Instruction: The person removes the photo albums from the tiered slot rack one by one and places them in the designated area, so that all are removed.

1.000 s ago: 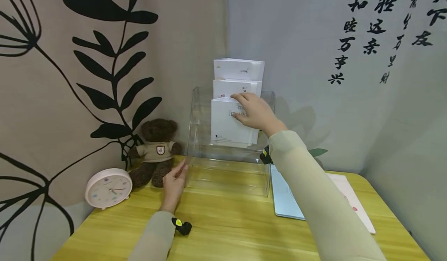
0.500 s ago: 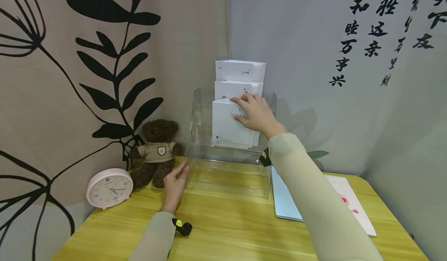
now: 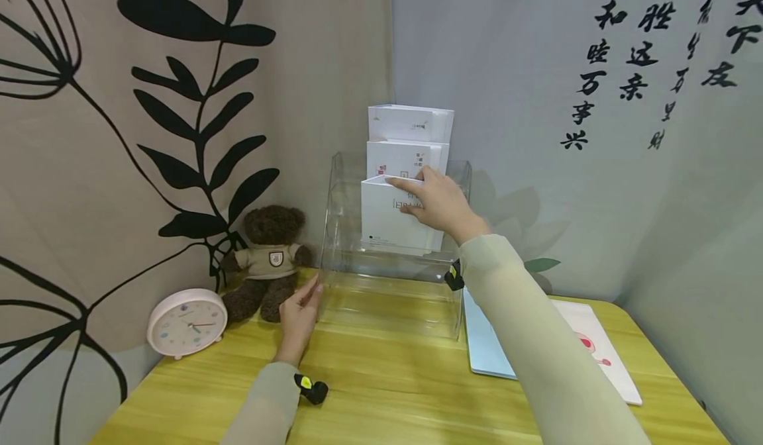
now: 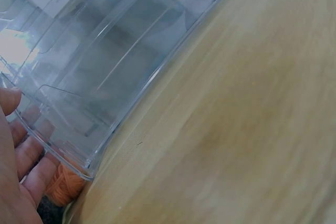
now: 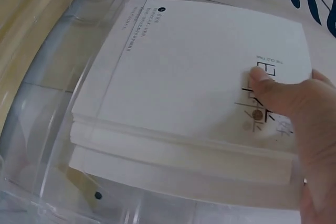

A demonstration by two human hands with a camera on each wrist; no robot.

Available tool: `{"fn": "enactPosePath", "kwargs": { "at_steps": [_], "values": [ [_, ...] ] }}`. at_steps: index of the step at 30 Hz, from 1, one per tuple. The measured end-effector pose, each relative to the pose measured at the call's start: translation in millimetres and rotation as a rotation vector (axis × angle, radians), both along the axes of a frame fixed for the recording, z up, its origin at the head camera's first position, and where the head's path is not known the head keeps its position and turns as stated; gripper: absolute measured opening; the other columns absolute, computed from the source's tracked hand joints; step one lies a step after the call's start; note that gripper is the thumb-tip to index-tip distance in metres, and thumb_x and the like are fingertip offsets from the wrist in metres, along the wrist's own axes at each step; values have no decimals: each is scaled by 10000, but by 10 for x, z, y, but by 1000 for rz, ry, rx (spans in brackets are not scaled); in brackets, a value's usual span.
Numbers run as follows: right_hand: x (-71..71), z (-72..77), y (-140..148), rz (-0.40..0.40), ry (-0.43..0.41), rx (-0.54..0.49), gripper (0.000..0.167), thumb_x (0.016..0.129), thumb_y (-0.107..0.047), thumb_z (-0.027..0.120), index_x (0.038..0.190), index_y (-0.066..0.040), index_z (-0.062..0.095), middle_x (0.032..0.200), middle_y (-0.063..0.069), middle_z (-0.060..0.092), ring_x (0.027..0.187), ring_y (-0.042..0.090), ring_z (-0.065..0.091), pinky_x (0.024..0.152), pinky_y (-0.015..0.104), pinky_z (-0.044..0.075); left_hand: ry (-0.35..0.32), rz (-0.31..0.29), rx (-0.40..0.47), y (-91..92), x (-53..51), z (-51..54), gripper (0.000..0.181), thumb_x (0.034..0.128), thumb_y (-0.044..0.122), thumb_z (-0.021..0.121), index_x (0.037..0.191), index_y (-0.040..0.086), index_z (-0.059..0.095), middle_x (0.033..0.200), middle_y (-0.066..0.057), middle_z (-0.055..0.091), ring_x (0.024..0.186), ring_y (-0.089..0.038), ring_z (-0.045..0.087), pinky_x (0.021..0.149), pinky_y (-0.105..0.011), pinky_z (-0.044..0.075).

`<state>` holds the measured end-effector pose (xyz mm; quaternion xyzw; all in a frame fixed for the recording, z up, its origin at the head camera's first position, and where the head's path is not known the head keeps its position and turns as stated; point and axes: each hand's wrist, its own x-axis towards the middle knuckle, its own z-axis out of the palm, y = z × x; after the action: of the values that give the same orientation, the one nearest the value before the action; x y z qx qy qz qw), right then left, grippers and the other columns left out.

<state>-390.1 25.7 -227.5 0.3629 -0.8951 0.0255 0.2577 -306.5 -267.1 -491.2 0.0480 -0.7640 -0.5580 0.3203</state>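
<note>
A clear acrylic tiered rack stands on the table, holding three white notebooks in rising rows. My right hand pinches the front white notebook at its top edge. In the right wrist view, the thumb lies on the printed cover, and the fingers pass behind it, mostly hidden. The middle notebook and the rear notebook rise behind. Low on the rack's left side, my left hand grips the clear edge, its thumb and fingers on opposite faces in the left wrist view.
Left of the rack sit a brown teddy bear and a round pink-rimmed clock. A light blue notebook and a white one with red print lie on the right, partly under my sleeve. Walls close off the back.
The front notebook's top edge has come slightly forward and down with my right hand, showing more of the notebook behind. My left hand holds its place on the rack.
</note>
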Motion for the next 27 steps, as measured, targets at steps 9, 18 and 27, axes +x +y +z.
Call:
{"fn": "enactPosePath", "kwargs": {
  "at_steps": [9, 18, 27],
  "values": [
    [146, 59, 32, -43, -42, 143, 680, 918, -498, 712, 1508, -542, 376, 857, -32, 530, 644, 174, 470, 554, 349, 436, 10, 1, -10, -9, -3, -2, 353, 973, 394, 679, 1315, 308, 691, 1226, 17, 710, 1079, -219, 690, 890, -466, 553],
    [279, 82, 79, -4, -99, 165, 686, 953, -464, 683, 1510, -592, 303, 823, -50, 678, 626, 160, 521, 579, 368, 452, 39, 4, -20, -17, -14, 4, 347, 967, 372, 695, 1302, 286, 705, 1204, 32, 717, 1058, -188, 696, 880, -453, 554],
    [397, -45, 174, 82, -96, 128, 643, 986, -395, 660, 1529, -523, 341, 1023, 2, 747, 573, 152, 504, 549, 338, 435, -29, 3, -24, 6, 19, 7, 357, 985, 416, 656, 1334, 340, 671, 1229, 25, 710, 980, -224, 702, 785, -346, 559]
  ]
}}
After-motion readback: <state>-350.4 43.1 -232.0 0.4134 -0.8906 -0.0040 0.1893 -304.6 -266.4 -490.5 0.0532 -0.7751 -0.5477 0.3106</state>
